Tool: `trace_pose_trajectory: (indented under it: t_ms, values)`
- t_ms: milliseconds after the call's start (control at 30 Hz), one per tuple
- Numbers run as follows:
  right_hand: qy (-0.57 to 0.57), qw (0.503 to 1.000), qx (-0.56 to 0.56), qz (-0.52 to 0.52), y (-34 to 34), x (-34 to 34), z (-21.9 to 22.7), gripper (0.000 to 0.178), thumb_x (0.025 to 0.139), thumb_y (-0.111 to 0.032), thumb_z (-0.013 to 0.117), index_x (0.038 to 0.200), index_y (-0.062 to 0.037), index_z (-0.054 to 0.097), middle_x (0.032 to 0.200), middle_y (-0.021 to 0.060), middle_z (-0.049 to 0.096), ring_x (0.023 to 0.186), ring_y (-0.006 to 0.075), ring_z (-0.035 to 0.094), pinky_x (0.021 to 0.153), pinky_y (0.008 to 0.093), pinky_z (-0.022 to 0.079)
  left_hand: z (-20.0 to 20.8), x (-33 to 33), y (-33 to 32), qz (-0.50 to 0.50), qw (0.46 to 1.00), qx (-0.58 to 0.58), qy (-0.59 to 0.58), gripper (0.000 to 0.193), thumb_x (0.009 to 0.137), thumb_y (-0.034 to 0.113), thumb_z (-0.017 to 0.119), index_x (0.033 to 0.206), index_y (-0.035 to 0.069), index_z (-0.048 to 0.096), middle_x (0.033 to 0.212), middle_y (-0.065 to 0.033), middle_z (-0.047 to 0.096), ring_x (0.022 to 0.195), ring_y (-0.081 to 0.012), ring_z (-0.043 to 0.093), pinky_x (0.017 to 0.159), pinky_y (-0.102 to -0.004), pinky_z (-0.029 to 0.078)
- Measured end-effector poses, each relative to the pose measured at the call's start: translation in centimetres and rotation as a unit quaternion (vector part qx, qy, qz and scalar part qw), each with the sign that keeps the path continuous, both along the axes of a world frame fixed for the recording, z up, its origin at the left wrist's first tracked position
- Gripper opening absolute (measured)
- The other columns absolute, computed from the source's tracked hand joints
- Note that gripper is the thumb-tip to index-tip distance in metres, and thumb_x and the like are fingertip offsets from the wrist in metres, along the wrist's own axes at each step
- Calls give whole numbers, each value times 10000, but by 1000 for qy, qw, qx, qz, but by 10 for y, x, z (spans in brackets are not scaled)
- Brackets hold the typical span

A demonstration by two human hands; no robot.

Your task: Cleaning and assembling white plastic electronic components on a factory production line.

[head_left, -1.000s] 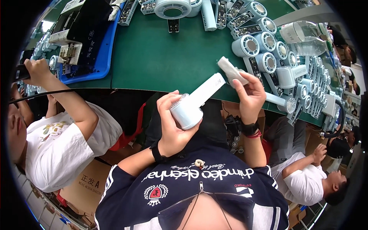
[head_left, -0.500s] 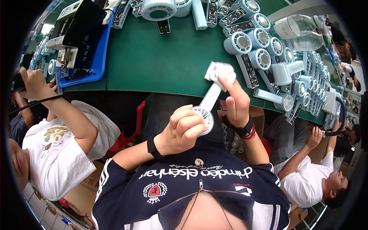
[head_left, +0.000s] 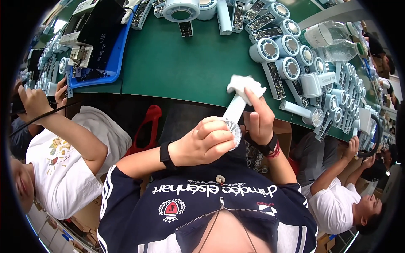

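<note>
A pale blue handheld fan point(head_left: 234, 109) slants over the table's near edge, its handle pointing away from me. My left hand point(head_left: 204, 142) is closed around its round, spoked head. Up at the handle's far end, my right hand point(head_left: 262, 117) presses a crumpled white cloth point(head_left: 245, 86) over the tip, which hides that end. The right fingers are partly stretched along the cloth, and the thumb's hold is not fully visible.
Several similar fans point(head_left: 289, 68), some with bare circuit boards in their handles, crowd the green table point(head_left: 181, 67) at right. Clear plastic bottles point(head_left: 337, 36) lie beyond. A blue tray point(head_left: 119, 63) with a black device point(head_left: 95, 38) stands left. Co-workers sit on both sides.
My left hand and the fan's head have shifted slightly right. The cloth and my right hand are a little lower and further right. The co-worker at right has lowered an arm.
</note>
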State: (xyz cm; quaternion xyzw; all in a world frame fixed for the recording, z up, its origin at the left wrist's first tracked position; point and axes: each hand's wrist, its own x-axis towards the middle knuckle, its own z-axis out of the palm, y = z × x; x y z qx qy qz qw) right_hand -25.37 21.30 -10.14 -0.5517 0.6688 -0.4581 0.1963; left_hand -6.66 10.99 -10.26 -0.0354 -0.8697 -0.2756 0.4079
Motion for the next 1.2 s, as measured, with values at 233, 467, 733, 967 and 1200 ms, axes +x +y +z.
trace_pose_trajectory:
  t_ms: [233,467,733,967,1200]
  values:
    - [68,990,-43,115,11,-12,12,730,1004,-543,273,1254,81,558,1195,295,588,1140,462,560,1024,462,403,18,-7,-20,-164,964,-208,-33,295,740,83,671,998,103,530,1033,-33,501,1080,-205,513,987,-356,477]
    - [67,967,-26,243,18,-5,16,782,990,-590,239,1254,72,562,1195,288,594,1178,468,541,1050,468,377,26,-12,-19,-213,868,-446,-37,540,495,51,725,990,94,514,1053,4,511,1099,-180,506,1036,-306,443]
    - [195,949,-18,247,10,-22,11,832,968,-641,231,1271,64,552,1215,270,594,1198,434,536,1077,482,349,6,-13,-8,-78,725,-685,-1,803,384,-8,762,1112,123,447,1108,2,490,1184,-177,448,1123,-293,356]
    - [219,940,-17,260,10,-30,6,649,1003,-495,356,1296,55,536,1263,273,564,1219,402,533,1074,474,355,-64,15,5,84,606,-786,86,689,471,56,802,1088,75,495,1133,-34,528,1144,-198,478,1062,-284,379]
    - [131,987,-87,-15,32,8,-12,551,779,16,626,1316,34,507,1204,272,588,1109,414,588,961,465,455,37,-8,-19,-228,924,-263,-156,698,559,10,806,1182,61,495,1153,-69,505,1171,-269,459,1062,-360,370]
